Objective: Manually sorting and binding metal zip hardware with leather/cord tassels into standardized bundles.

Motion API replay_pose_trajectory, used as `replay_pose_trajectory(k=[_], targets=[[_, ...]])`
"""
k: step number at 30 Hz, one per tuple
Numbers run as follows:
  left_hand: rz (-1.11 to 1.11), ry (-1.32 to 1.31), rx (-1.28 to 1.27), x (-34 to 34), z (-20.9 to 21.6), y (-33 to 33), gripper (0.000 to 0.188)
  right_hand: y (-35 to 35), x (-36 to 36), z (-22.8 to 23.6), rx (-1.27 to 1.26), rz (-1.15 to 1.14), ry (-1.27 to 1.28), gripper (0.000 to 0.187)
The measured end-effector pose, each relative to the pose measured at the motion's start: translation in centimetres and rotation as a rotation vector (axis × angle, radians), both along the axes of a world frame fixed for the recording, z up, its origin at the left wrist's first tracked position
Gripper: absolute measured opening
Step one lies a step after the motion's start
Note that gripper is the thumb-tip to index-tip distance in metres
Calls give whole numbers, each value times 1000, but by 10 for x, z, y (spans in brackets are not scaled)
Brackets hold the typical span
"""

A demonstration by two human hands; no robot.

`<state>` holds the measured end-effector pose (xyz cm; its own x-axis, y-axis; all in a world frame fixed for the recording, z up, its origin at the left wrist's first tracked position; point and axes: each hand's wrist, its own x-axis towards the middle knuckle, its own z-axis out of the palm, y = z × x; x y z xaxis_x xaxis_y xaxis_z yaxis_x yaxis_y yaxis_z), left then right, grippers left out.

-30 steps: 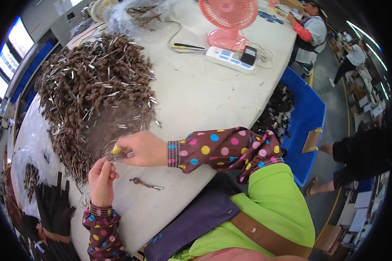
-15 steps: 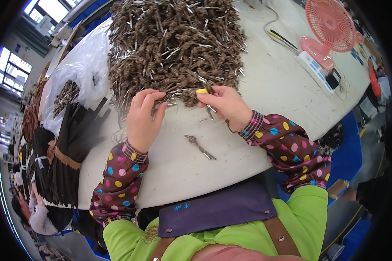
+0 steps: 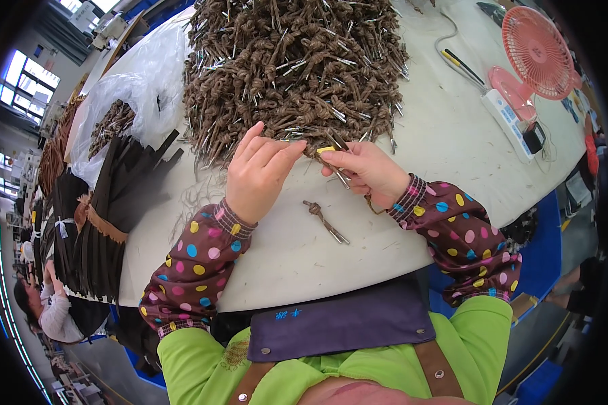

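Observation:
My right hand (image 3: 375,172) is closed around a knotted brown cord (image 3: 340,177) with silvery metal tips. A small yellow piece (image 3: 325,149) and a dark, narrow part show at the same thumb and finger; what they belong to is partly hidden. My left hand (image 3: 263,172) reaches in from the other side, its thumb and finger pinched at the knot end of that cord, one finger raised. Below the hands, a single knotted cord (image 3: 326,223) with two metal tips lies on the white table (image 3: 378,243). Just beyond them rises a big heap of similar knotted cords (image 3: 294,74).
Left of the heap lie a clear plastic bag (image 3: 132,101) with brown cords inside and bundles of dark strips (image 3: 105,229). A pink fan (image 3: 537,54), a white power strip (image 3: 508,125) and a yellow-black pen-like tool (image 3: 463,66) are at the right. Another person (image 3: 54,314) sits far left.
My left hand has moved right and its fingers have come onto the cord at my right hand. My head view has shifted slightly, and the single cord lies as before.

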<state>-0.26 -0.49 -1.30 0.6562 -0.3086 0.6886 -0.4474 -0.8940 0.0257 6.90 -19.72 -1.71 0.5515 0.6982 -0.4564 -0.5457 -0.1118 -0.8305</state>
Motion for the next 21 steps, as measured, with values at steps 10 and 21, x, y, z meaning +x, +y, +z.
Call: replay_pose_trajectory(k=[10, 21], targets=[[-11, 291, -382, -3, 5, -2, 12, 1, 2, -2, 12, 113, -124, 23], [-2, 289, -316, -6, 3, -3, 12, 6, -4, -26, 23, 110, -793, 21]])
